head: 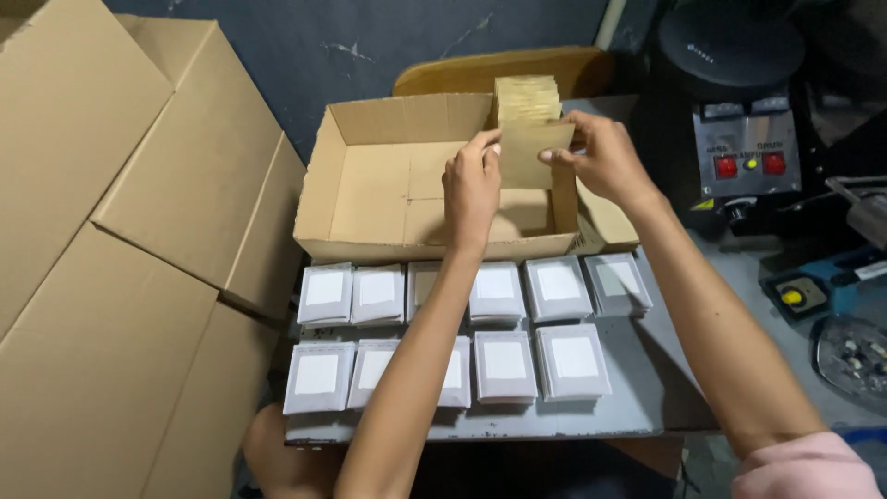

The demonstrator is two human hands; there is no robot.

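Head view: both hands are raised over an open cardboard box (388, 185) that stands at the far edge of a grey desk (637, 388). The left hand (471, 189) and the right hand (601, 157) hold one tan packet (531, 152) between them, upright, over the right end of the box. The left fingers (487, 143) are clamped on the packet's left edge, the right fingers (554, 155) on its right edge. Just behind the packet stands a stack (527, 100) of like tan packets, upright against the box's far wall. The rest of the box floor lies bare.

In front of the box, on the desk, white-faced grey pouches (504, 365) lie in two rows, touching or nearly touching side by side; the left forearm crosses over some of them. Flattened cartons (111, 240) lean at the left. To the right sits a dark machine (744, 152) with two red buttons, and near it a blue tool (813, 286).
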